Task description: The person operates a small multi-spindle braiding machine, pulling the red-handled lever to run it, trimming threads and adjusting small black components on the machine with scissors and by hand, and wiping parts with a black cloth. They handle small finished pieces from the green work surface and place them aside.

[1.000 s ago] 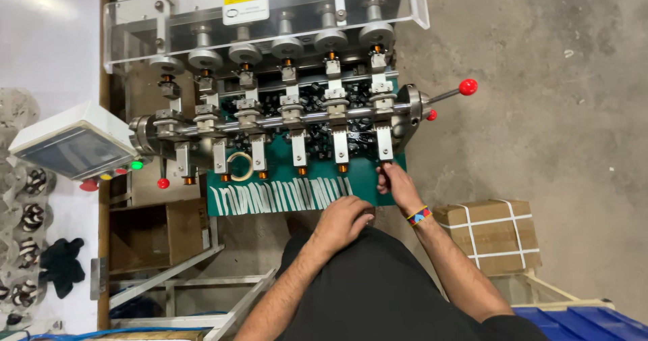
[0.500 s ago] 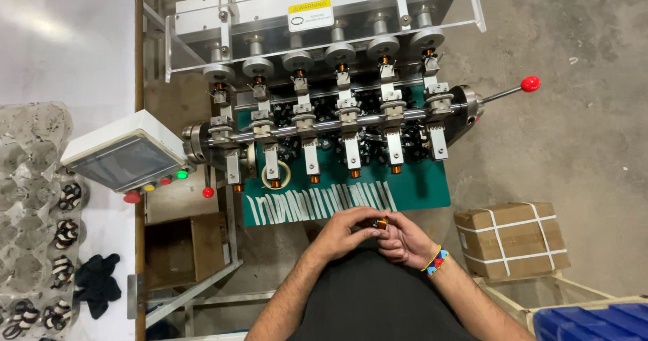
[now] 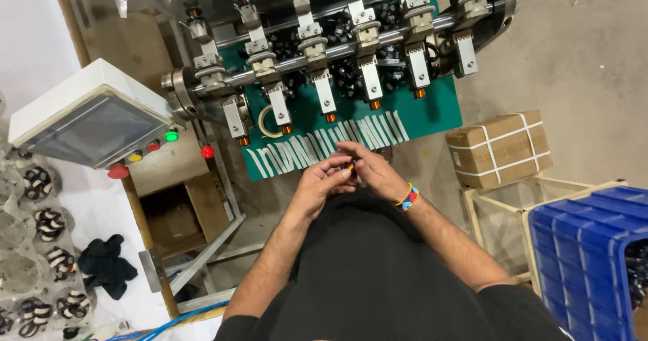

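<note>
Pinching a small dark part [image 3: 351, 166] between them, both hands meet just below the lower edge of the green plate [image 3: 432, 115], close in front of the person's black shirt [image 3: 378, 267]. The part shows a trace of orange; its exact shape is too small to tell. Left hand [image 3: 320, 182]: fingers curled, tips pressed onto the part from the left. Right hand [image 3: 371, 172]: fingers closed onto the same part from the right; a multicoloured bracelet [image 3: 407, 198] circles its wrist.

Along the plate's lower edge runs a row of white slanted strips [image 3: 317, 150]. Above it, 5 metal heads hang from a horizontal steel shaft [image 3: 337, 49], each ending in a small orange tip [image 3: 374, 104]; black parts lie heaped behind the shaft. A white ring [image 3: 264, 123] lies on the plate beside the 2nd head from the left.

Left of the machine stands a grey control box [image 3: 88, 115] with a sloped screen, and under it green, yellow and red buttons [image 3: 154, 146]. Farther left, clear trays [image 3: 40, 246] hold black-and-white coils, with a black cloth [image 3: 104, 265] beside them. To the right, a strapped cardboard box [image 3: 499, 148] rests on a pale frame, next to a blue crate [image 3: 594, 246].
</note>
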